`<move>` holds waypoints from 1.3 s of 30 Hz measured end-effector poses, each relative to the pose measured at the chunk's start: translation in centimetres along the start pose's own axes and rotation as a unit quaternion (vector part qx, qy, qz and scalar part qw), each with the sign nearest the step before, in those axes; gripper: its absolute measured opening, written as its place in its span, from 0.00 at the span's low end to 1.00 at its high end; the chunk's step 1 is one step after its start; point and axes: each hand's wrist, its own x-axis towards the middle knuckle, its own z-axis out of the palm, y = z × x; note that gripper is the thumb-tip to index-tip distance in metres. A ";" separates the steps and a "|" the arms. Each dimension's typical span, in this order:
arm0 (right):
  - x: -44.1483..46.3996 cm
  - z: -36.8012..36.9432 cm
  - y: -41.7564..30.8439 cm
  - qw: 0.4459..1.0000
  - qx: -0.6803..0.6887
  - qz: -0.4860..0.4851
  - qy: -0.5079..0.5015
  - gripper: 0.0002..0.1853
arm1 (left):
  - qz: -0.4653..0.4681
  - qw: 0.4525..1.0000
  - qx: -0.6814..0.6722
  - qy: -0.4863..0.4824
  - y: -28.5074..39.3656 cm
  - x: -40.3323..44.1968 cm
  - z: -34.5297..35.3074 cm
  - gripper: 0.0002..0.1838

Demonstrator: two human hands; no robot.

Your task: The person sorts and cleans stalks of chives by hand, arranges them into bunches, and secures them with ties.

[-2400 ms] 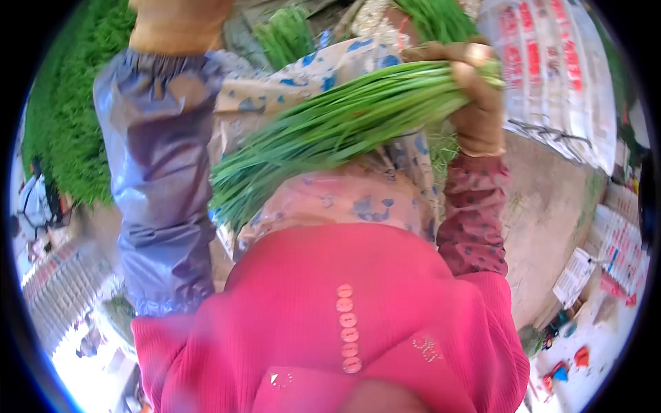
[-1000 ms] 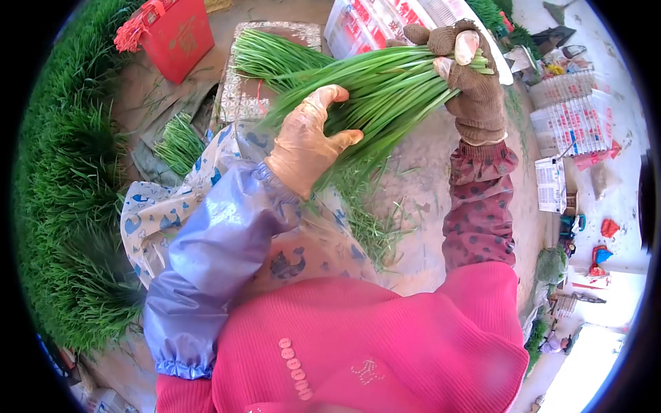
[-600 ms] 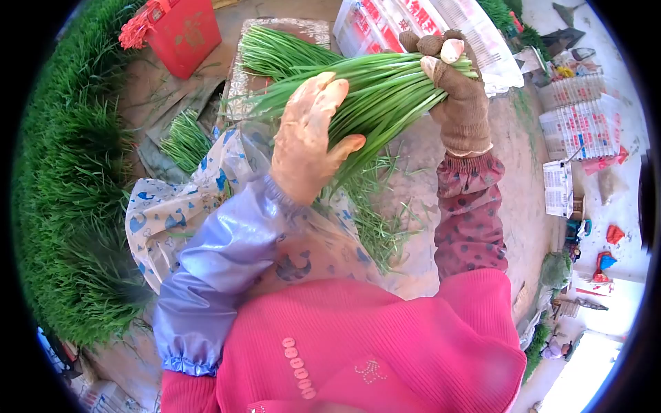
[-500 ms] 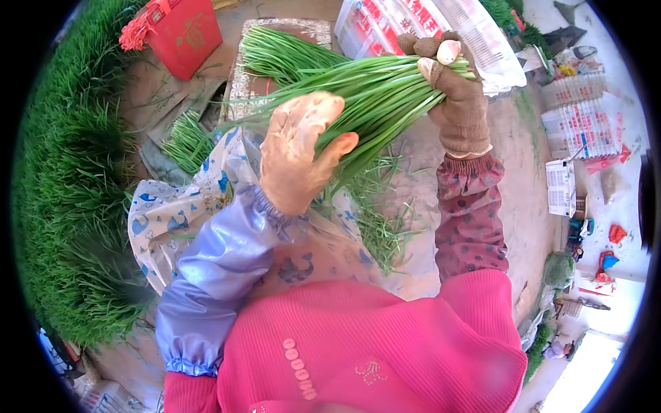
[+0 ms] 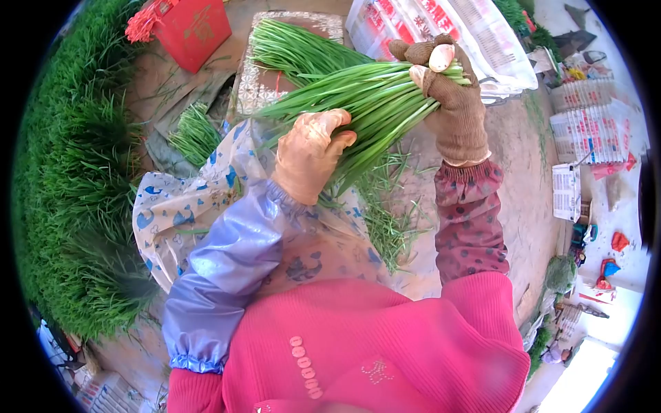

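Note:
My right hand (image 5: 451, 103), in a brown knit glove with bare-looking fingertips, grips a bunch of garlic chives (image 5: 379, 100) by the pale stem ends. The long green leaves fan out leftward. My left hand (image 5: 313, 155), in a tan rubber glove, is at the leafy side with its fingers curled in toward the thumb around some leaves; how many is hidden. Behind the bunch, another bundle of chives (image 5: 296, 51) lies on a patterned board (image 5: 251, 89). A whale-print plastic apron (image 5: 179, 206) spreads over my lap.
Tall heaps of chives (image 5: 76, 206) line the left side. A smaller bundle (image 5: 195, 134) lies on a dark cloth. At the back stand a red bag (image 5: 193, 31) and a printed white package (image 5: 447, 27). Loose trimmings (image 5: 389, 220) litter the floor before me.
My left hand has curled its fingers, which were spread wider, and has shifted slightly down and right. My right hand still holds the bunch. The whole view has tilted slightly.

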 end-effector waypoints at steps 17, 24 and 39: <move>-0.1 0.0 1.4 1.000 0.021 0.000 0.013 0.10 | -0.027 0.989 0.081 -0.122 1.5 0.9 -2.5 0.07; -0.5 0.4 2.4 0.996 -0.088 0.000 -0.016 0.11 | 0.056 0.880 -0.419 -0.216 3.2 1.4 -0.9 0.08; -1.4 -3.2 2.4 1.000 0.029 0.004 -0.007 0.10 | 0.020 0.910 -0.250 -0.331 5.0 -0.2 -1.4 0.07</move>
